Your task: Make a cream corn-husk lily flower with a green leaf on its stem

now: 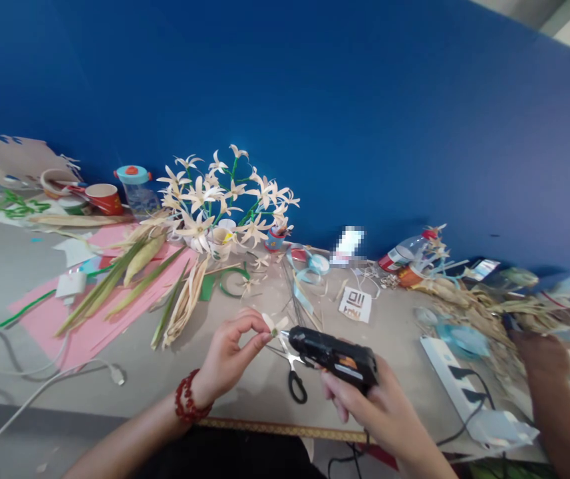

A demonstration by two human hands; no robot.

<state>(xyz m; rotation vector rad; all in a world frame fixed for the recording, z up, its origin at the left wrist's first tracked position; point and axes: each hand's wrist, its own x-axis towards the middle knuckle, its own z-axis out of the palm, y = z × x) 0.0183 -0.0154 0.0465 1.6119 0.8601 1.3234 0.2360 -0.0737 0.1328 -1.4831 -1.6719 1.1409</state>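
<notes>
Between thumb and forefinger my left hand [235, 346] pinches a small pale corn-husk flower [271, 326], with a green spot at its middle. My right hand [369, 399] grips a black glue gun [334, 356], whose nozzle points left and meets or nearly meets the flower; I cannot tell which. Beneath the gun lie scissors [295, 379] with black handles. Beyond my hands, a bunch of finished husk flowers [202, 196] on green stems stands in cups near the wall.
Corn husks [145, 256] lie on pink paper [110, 326] at left. A white power strip [447, 379] with cords is at right, near a co-worker's hand [544, 356]. A plastic bottle [404, 253] leans by the blue wall. White cables [65, 386] cross the front left.
</notes>
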